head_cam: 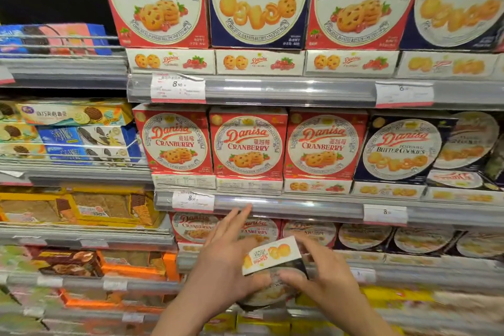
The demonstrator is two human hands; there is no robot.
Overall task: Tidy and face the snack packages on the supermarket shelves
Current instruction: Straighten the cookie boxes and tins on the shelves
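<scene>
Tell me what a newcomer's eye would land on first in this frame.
First, the wall of red Danisa cranberry boxes and navy butter cookie boxes filling the centre and right shelves. Then, low in the middle, the left hand and right hand holding a butter cookie box tilted before the lower shelf.

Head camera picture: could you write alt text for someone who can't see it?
Two bare hands, left hand and right hand, hold a Danisa butter cookie box tilted in front of supermarket shelves. Above stand rows of red Danisa cranberry boxes and navy Danisa butter cookie boxes, with price tags below.
</scene>
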